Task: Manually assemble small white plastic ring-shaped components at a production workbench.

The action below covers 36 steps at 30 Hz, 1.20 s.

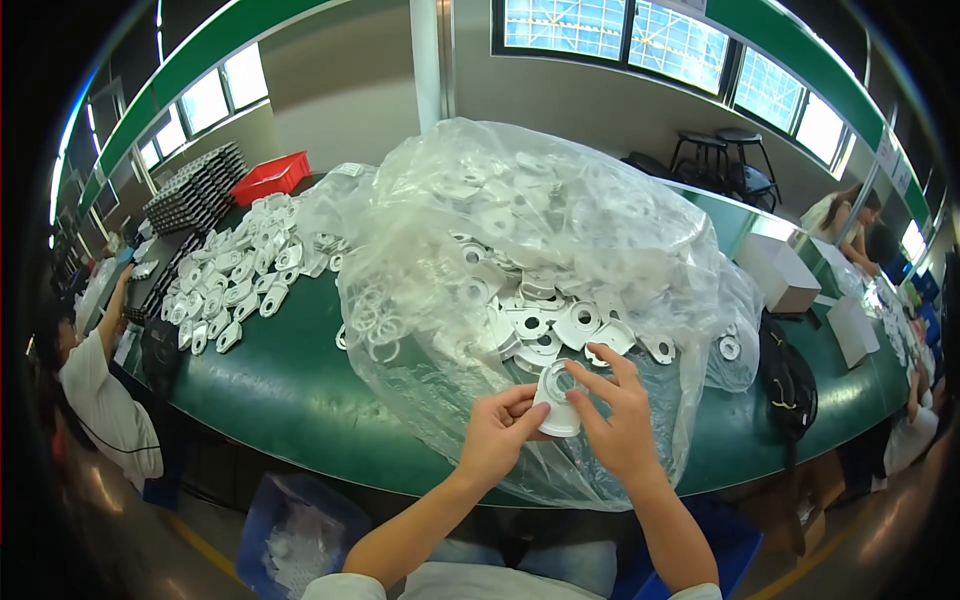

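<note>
My left hand point(492, 437) pinches a white plastic part point(558, 418) with a rounded body and a ring-shaped opening, thumb on its face. From the other side my right hand point(622, 425) grips the same part, its thumb and bent fingers at the upper edge by the ring. Both hands are above the near edge of a large clear plastic bag point(440, 250) lying on the green table. Just beyond them, the bag's opening shows a heap of similar white parts point(535, 325). Several thin white rings point(375, 315) lie by the bag's left side.
More white parts point(235, 275) are piled left on the green table point(270, 375), near a red bin point(272, 178) and stacked dark trays point(195, 185). White boxes point(778, 270) and a black bag point(788, 375) stand right. A blue bin point(262, 520) sits below the table. Other people work at both sides.
</note>
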Each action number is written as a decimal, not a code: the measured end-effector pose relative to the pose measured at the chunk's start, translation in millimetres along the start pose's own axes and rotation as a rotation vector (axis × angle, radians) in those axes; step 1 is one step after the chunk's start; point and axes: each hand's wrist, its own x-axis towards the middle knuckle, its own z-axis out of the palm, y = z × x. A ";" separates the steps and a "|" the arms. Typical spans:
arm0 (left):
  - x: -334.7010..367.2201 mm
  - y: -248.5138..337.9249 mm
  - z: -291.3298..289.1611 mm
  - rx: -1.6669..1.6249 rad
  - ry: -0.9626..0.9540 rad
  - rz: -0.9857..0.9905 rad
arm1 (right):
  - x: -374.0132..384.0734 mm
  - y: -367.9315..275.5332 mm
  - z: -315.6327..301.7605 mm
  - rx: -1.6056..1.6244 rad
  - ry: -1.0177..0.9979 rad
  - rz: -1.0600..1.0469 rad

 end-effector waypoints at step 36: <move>-3.1 95.9 -234.7 1.654 0.572 0.348 | 26.0 30.7 104.8 1.143 -0.628 0.687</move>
